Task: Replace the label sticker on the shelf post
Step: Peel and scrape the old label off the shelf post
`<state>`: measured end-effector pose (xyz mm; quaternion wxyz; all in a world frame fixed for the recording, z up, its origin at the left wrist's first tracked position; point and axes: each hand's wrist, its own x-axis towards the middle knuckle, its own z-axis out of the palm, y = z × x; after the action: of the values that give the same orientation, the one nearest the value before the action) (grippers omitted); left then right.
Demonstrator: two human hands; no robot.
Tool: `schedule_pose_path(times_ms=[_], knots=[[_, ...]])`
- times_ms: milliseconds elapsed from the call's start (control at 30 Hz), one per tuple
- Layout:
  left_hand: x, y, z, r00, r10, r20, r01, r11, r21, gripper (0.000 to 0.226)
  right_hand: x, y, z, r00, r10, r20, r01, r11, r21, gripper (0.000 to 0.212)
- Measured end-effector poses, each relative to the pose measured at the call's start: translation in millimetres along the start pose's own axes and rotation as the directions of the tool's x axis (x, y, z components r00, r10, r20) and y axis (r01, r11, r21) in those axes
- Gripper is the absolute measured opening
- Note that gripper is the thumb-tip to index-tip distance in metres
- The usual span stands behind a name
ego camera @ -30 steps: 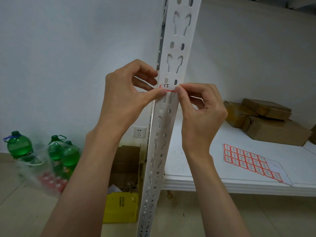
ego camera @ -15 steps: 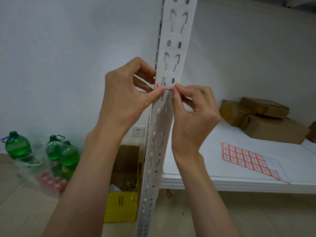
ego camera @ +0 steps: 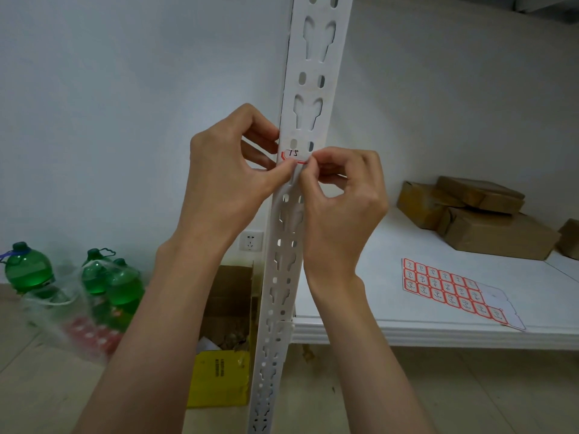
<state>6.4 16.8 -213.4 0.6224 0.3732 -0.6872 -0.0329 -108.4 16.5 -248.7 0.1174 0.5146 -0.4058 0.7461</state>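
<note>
A white slotted shelf post [ego camera: 308, 89] rises through the middle of the view. A small red-bordered label sticker [ego camera: 294, 154] with handwritten marks sits on its face at hand height. My left hand [ego camera: 228, 170] reaches in from the left, its thumb tip pressing the sticker's lower edge. My right hand [ego camera: 343, 195] comes from the right, thumb and forefinger pinched at the sticker's right end. A sheet of red-bordered stickers [ego camera: 451, 288] lies on the white shelf [ego camera: 438, 330] to the right.
Brown cardboard parcels [ego camera: 479, 214] are stacked at the back of the shelf. On the floor to the left stand green bottles [ego camera: 28, 270] in a plastic bag. An open cardboard box [ego camera: 232, 296] and a yellow package [ego camera: 219, 379] sit by the post's foot. A wall socket [ego camera: 250, 241] is behind.
The sticker's left end now shows past my left thumb. My right hand has slid left, nearer the post, with its fingers curled tighter at the sticker's right end.
</note>
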Motion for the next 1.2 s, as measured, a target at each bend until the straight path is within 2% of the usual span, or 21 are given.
schedule_pose_path(times_ms=[300, 867, 1133, 1200], knots=[[0, 0, 1, 1.000, -0.005, 0.005, 0.005, 1.000, 0.009, 0.036, 0, 4, -6, 0.998, -0.043, -0.038, 0.043, 0.999, 0.002, 0.013], [-3, 5, 3, 0.999, -0.038, -0.039, 0.038, 0.999, 0.017, 0.031, 3, -5, -6, 0.997, -0.075, 0.037, 0.076, 0.997, -0.028, 0.004], [-5, 5, 4, 0.997, -0.055, -0.053, 0.054, 0.998, -0.022, 0.029, 5, 7, -2, 0.985, -0.118, 0.126, 0.121, 0.993, -0.018, 0.007], [-5, 6, 3, 0.997, -0.061, -0.041, 0.060, 0.998, -0.019, 0.031, 4, 13, -4, 0.988, -0.109, 0.108, 0.107, 0.994, 0.021, 0.006]])
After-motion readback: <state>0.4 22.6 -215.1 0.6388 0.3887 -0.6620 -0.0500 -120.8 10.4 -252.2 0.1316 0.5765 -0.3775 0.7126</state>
